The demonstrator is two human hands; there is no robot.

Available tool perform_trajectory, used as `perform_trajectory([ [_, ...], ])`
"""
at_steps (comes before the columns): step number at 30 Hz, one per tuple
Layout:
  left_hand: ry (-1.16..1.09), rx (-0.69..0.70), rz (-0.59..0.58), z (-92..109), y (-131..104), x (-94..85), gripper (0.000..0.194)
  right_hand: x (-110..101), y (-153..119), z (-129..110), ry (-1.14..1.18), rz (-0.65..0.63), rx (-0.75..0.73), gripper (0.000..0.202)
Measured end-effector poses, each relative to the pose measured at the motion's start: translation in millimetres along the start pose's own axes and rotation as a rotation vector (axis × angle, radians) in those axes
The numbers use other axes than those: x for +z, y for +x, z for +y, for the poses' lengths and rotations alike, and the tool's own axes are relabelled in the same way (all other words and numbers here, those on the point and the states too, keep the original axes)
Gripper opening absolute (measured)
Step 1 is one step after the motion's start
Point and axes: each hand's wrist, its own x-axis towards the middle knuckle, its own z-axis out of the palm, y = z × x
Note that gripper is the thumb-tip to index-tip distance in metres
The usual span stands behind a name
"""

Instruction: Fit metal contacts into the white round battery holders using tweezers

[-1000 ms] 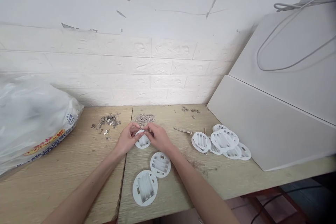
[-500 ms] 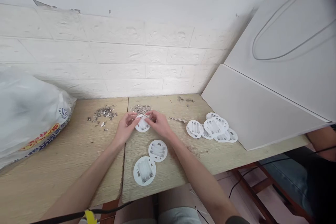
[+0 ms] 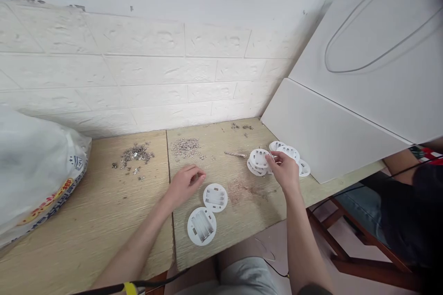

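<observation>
My right hand point(image 3: 284, 169) is over the pile at the right. It pinches the edge of a round white plastic battery holder point(image 3: 259, 158), and a thin metal tool point(image 3: 271, 152) sticks up from the same fingers; its exact kind is unclear. That holder overlaps other white discs point(image 3: 255, 171). My left hand point(image 3: 185, 185) hovers above the table with loosely bent fingers and nothing visible in them. Beside it lie two round battery holders, one point(image 3: 215, 197) nearer the wall and another point(image 3: 201, 226) nearer the table edge, both showing slots and metal contacts.
Small metal pieces point(image 3: 187, 147) are heaped behind my left hand, with another heap point(image 3: 136, 154) further left. A thin metal tool point(image 3: 235, 154) lies on the wooden table. A full plastic bag point(image 3: 38, 166) stands left, white panels point(image 3: 339, 133) right. Another person's arm point(image 3: 401, 168) shows at far right.
Both hands held a battery holder near the metal heap. My right hand has carried one to the pile at the right; my left hand has let go and drawn back toward me.
</observation>
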Motion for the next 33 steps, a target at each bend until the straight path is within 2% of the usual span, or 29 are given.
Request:
perform_trajectory([
  [5,0.03,0.033,-0.008,0,-1,-1.7,0.026,-1,-5,-11,-0.212,-0.037,-0.029,0.038],
  [8,0.049,0.055,-0.006,1,-2,-2.1,0.026,-2,-8,-18,-0.289,0.035,-0.095,0.034],
  [11,0.05,0.057,-0.015,3,-3,-2.5,0.028,-3,-9,-31,-0.238,0.104,-0.175,0.033],
  [16,0.091,0.067,-0.038,4,-5,-3.2,0.03,-3,-8,-52,-0.164,0.054,-0.251,0.032],
  [23,0.121,0.077,-0.054,3,-4,-2.4,0.032,-4,-27,-42,-0.194,-0.079,-0.171,0.03],
  [27,0.153,0.117,-0.072,8,-5,1.0,0.034,13,-37,-48,-0.123,-0.208,-0.298,0.027],
  [30,0.18,0.143,-0.084,10,-7,3.7,0.031,38,-39,-58,-0.124,-0.36,-0.441,0.02],
  [33,0.175,0.138,-0.083,9,-7,5.2,0.022,66,-39,-69,-0.162,-0.452,-0.536,0.019],
])
